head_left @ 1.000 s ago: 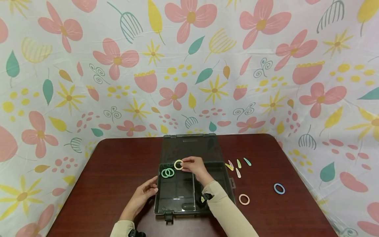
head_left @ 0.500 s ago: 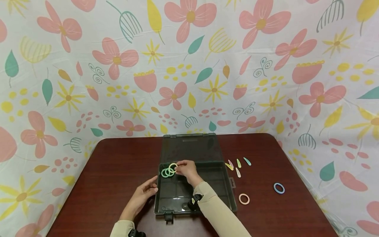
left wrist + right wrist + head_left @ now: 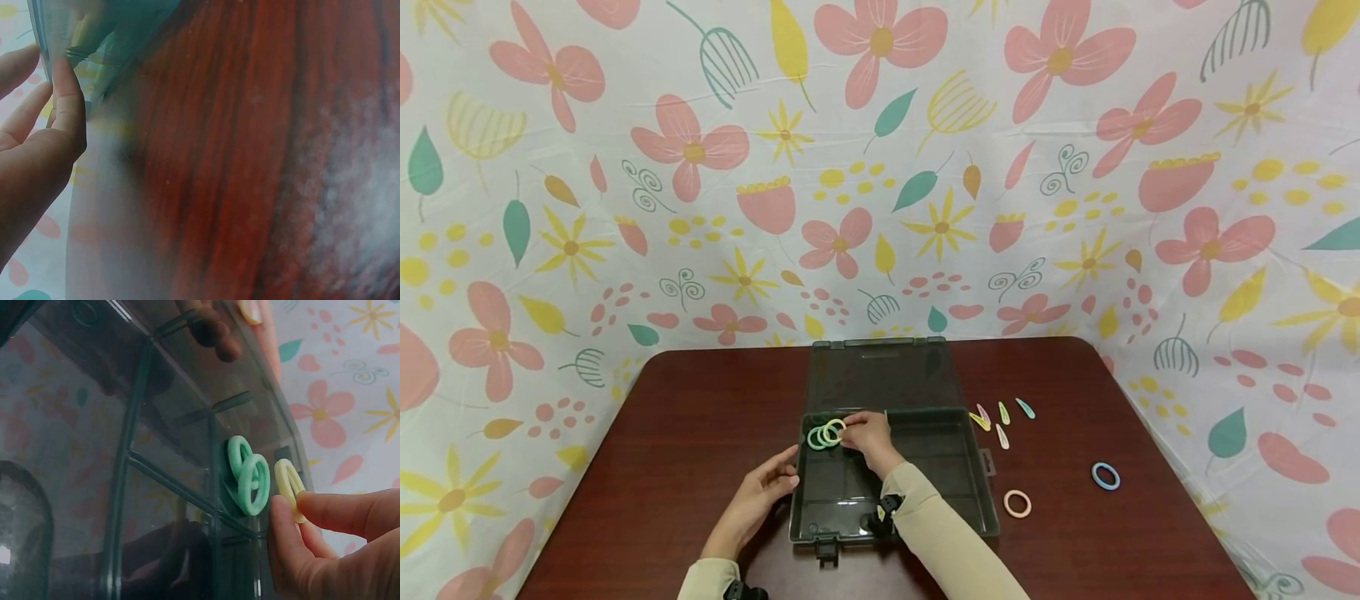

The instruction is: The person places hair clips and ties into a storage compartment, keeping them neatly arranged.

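Note:
My right hand [image 3: 867,437] pinches a pale yellow hair tie [image 3: 286,478] between thumb and fingers, over the back left of the open dark see-through plastic box [image 3: 925,483]. Two overlapping green hair ties [image 3: 253,484] lie in the box's back left corner, right beside the yellow one. At the box's left side, my left hand [image 3: 752,500] touches the outer wall with its fingertips and thumb, the fingers mostly straight. In the left wrist view, the left hand [image 3: 44,137] reaches the box's corner [image 3: 119,37].
Right of the box lie several small snap hair clips [image 3: 1003,437] in pastel colours. A pink hair tie [image 3: 1017,503] and a blue one [image 3: 1105,476] rest on the brown table [image 3: 700,417]. The box's lid [image 3: 883,375] lies folded back toward the flowered cloth [image 3: 880,167].
My right hand has moved left and slightly down, bringing the yellow hair tie next to the green ones. My left hand has stayed at the box's side.

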Motion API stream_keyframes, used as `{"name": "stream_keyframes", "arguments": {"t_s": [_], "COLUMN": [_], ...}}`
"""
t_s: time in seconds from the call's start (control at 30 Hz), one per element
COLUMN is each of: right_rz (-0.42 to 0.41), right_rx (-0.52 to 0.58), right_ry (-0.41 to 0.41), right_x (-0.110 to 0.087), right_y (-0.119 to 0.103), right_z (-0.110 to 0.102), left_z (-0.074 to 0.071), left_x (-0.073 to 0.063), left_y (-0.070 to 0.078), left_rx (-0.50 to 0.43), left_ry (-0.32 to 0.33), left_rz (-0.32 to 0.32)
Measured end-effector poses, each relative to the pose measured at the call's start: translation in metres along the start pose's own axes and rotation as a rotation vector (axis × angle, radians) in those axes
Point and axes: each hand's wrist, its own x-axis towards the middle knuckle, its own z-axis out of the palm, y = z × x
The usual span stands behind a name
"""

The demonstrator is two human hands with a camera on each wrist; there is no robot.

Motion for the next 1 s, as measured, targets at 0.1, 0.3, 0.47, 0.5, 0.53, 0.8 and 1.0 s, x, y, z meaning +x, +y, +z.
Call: {"name": "stream_keyframes", "arguments": {"t_s": [0.1, 0.3, 0.47, 0.5, 0.53, 0.8, 1.0], "right_rz": [0.005, 0.003, 0.003, 0.007, 0.009, 0.009, 0.003], "right_rx": [-0.017, -0.042, -0.079, -0.089, -0.096, -0.199, -0.316], "right_ry": [0.018, 0.045, 0.053, 0.053, 0.053, 0.073, 0.070], "right_x": [0.0002, 0.0020, 0.0021, 0.0019, 0.0018, 0.0009, -0.0034], "right_y": [0.0020, 0.0050, 0.0061, 0.0060, 0.0058, 0.0036, 0.0008], "right_z": [0.0019, 0.0042, 0.0048, 0.0048, 0.0047, 0.0041, 0.0013], "left_z": [-0.0004, -0.0001, 0.0004, 0.0005, 0.0005, -0.0001, 0.0001], "left_x": [0.0003, 0.0003, 0.0000, 0.0000, 0.0001, 0.0006, -0.0005], "left_y": [-0.0003, 0.0004, 0.0011, 0.0013, 0.0012, 0.0014, 0.0015], "left_rx": [0.001, 0.000, 0.010, 0.010, 0.011, 0.020, 0.017], "left_ry": [0.002, 0.000, -0.003, -0.003, -0.004, 0.004, 0.000], "left_rz": [0.006, 0.001, -0.002, -0.005, -0.006, -0.010, -0.004]}}
